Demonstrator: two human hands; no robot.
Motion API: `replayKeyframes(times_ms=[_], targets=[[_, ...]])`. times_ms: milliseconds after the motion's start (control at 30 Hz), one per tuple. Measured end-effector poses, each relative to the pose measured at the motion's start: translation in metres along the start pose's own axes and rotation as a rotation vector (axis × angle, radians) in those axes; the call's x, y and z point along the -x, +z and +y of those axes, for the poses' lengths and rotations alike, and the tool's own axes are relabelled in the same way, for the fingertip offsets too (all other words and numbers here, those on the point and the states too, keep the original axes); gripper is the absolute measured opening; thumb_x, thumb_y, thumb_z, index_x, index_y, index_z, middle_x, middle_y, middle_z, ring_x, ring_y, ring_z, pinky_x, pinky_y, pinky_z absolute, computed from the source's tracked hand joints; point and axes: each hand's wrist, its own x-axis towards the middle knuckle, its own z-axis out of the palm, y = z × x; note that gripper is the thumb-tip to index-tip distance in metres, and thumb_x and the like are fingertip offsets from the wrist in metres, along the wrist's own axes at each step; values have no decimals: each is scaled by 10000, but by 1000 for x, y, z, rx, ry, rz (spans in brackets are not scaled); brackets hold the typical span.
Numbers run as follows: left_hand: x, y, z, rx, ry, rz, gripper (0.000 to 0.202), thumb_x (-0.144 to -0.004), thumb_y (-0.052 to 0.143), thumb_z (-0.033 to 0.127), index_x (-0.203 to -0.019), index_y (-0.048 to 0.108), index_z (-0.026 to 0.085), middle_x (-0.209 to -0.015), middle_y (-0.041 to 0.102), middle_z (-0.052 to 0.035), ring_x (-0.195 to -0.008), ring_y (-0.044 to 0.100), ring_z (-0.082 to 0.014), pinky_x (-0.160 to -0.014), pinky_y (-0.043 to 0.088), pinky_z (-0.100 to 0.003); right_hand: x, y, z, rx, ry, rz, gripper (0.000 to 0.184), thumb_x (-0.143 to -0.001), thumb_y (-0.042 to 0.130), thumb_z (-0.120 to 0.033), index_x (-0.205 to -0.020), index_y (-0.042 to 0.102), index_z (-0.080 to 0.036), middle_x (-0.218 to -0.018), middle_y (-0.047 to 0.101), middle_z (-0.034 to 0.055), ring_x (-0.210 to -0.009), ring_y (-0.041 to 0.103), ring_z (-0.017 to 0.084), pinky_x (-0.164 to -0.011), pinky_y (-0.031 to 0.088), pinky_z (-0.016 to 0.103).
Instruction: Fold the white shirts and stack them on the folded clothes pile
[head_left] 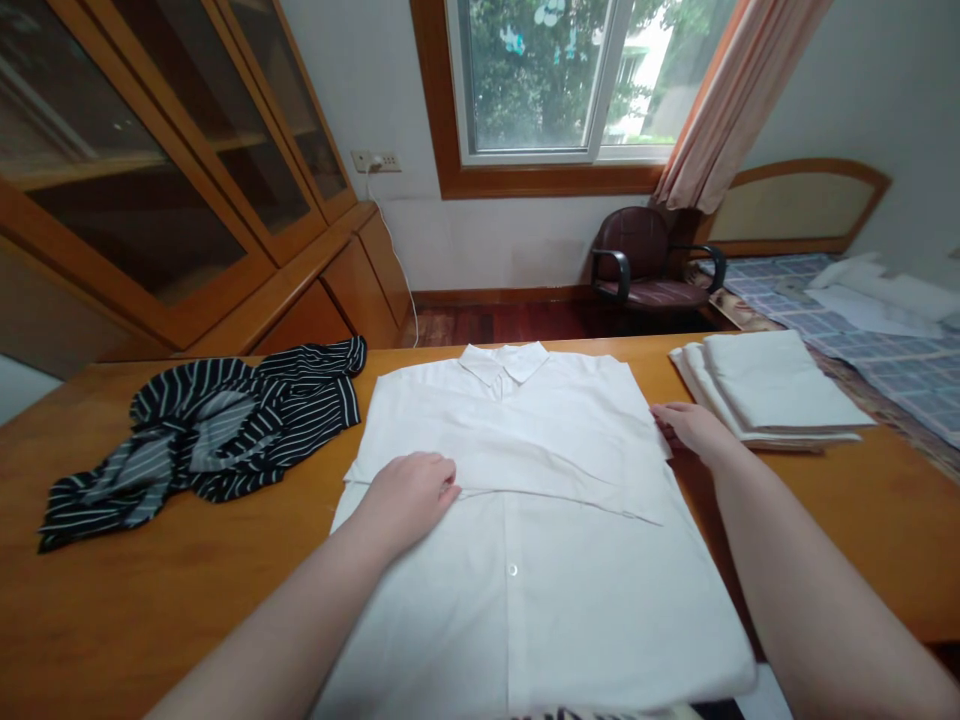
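Note:
A white button-up shirt (570,590) lies front up on the table, its collar toward the far edge and its sleeves laid across the chest. My left hand (409,495) rests on the left part of the chest, fingers curled closed at the lower edge of the folded sleeve. At the shirt's right side, my right hand (690,428) has its fingers closed at the edge of the cloth near the shoulder; the fingertips are partly hidden. A small white button (513,570) shows on the front placket below the sleeves.
A crumpled black-and-white striped garment (247,425) lies left on the wooden table (225,590). Folded white cloths (780,385) are stacked at the right. Beyond the table stand an office chair (637,250), a bed (817,300) and a glass-door cabinet (315,270).

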Motion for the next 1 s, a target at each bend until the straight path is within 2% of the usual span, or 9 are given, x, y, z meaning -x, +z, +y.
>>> replayKeyframes(times_ms=[67,167,300,367,433,567,767,900,1000], targets=[[12,-2,2,-16,-18,-42,122,-794,556,306,-812,630,211,-844,644,-57,-839,587,-231,-740,421,-344,3,0,2,105,-58,17,274,-747,571,-424,-765,621,-155,-644,627,47,-515,542,140,-448,414,234],[19,2,-10,51,55,-52,109,-788,546,228,-856,631,222,-895,638,-43,-871,572,-213,-762,407,-330,7,2,2,251,-155,35,306,-725,591,-467,-712,612,-162,-582,579,9,-489,476,113,-420,338,211],[16,6,-25,145,136,-15,174,-804,474,170,-835,637,225,-862,643,-21,-835,567,-179,-795,391,-309,10,9,-2,181,-142,14,255,-760,538,-434,-734,570,-183,-548,533,-18,-455,446,108,-415,323,217],[14,7,-28,165,129,-11,184,-791,460,155,-767,631,218,-800,641,-14,-784,565,-168,-770,390,-298,8,11,-3,262,-120,64,231,-786,508,-401,-737,569,-184,-548,539,-6,-458,467,122,-429,335,229],[13,7,-28,192,117,-25,180,-762,465,145,-723,626,217,-764,640,-7,-753,563,-161,-737,390,-284,5,11,-4,456,-137,133,229,-803,497,-372,-714,584,-179,-575,575,24,-505,513,143,-467,354,241],[13,6,-31,259,106,-61,166,-748,474,177,-723,633,217,-758,645,-5,-733,565,-154,-707,394,-269,-1,12,-6,753,-210,201,272,-835,468,-345,-691,620,-170,-693,655,91,-655,589,192,-555,380,262],[12,7,-34,324,87,-74,172,-767,474,220,-741,644,221,-781,656,-15,-756,576,-167,-723,407,-276,2,14,-9,775,-210,185,409,-844,435,-478,-706,664,-169,-674,675,88,-615,598,196,-527,378,266],[10,7,-35,352,79,-77,165,-762,481,225,-738,644,221,-774,654,-6,-746,581,-157,-694,409,-255,-1,14,-7,866,-252,198,365,-854,429,-412,-711,666,-173,-695,683,95,-643,608,202,-543,374,274],[10,8,-36,369,89,-74,164,-756,478,218,-741,642,220,-771,651,-3,-743,579,-154,-699,412,-252,-5,14,-4,930,-231,212,365,-855,423,-422,-743,662,-169,-737,686,111,-684,617,221,-554,369,289]])
